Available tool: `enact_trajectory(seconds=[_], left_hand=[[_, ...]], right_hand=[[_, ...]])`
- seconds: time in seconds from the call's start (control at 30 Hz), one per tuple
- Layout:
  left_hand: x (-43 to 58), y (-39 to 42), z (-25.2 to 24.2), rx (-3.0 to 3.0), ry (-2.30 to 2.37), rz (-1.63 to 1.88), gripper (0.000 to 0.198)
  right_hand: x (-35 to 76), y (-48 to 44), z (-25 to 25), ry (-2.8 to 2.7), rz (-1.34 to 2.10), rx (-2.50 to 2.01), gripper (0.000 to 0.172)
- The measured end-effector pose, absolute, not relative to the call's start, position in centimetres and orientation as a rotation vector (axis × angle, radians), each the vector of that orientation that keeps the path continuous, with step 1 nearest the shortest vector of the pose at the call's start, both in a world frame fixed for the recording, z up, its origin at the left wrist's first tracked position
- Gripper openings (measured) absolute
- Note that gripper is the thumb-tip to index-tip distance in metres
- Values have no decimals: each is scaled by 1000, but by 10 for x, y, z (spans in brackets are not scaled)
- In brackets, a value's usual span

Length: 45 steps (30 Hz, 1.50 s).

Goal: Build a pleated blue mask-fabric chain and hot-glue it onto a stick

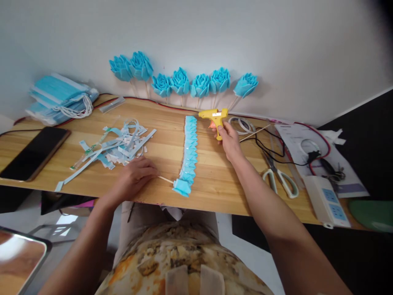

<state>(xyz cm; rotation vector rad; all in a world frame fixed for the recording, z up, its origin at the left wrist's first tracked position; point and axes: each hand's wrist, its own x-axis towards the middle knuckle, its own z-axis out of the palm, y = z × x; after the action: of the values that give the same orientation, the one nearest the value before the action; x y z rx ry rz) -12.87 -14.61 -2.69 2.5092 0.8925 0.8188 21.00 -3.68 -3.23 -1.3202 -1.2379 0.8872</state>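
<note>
My right hand [229,141] grips a yellow glue gun [217,115] by its handle, nozzle pointing left over the far end of a pleated blue strip [190,147]. The strip lies lengthwise across the wooden table [166,135]. Its near end is wrapped around the tip of a thin wooden stick [166,179]. My left hand [138,174] has its fingers closed on that stick, close to the table's front edge. Left of the strip is a pile of cut blue and white scraps [123,141], beyond my left hand.
Several blue flowers on sticks [201,85] lean on the wall. Blue face masks [59,98] and a phone [35,152] lie left. Scissors [281,180], a black cord [270,153], a paper sheet [319,159] and a power strip [327,200] are on the right.
</note>
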Motion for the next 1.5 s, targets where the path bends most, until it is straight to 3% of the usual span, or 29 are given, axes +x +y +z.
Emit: enact_trajectory(seconds=[0.53, 1.5], left_hand=[[-126, -146, -25, 2511, 914, 821, 20], [-127, -146, -26, 2511, 931, 808, 21]], right_hand=[[216, -27, -41, -1640, 568, -1437, 40], [223, -25, -33, -833, 1047, -1265, 29]])
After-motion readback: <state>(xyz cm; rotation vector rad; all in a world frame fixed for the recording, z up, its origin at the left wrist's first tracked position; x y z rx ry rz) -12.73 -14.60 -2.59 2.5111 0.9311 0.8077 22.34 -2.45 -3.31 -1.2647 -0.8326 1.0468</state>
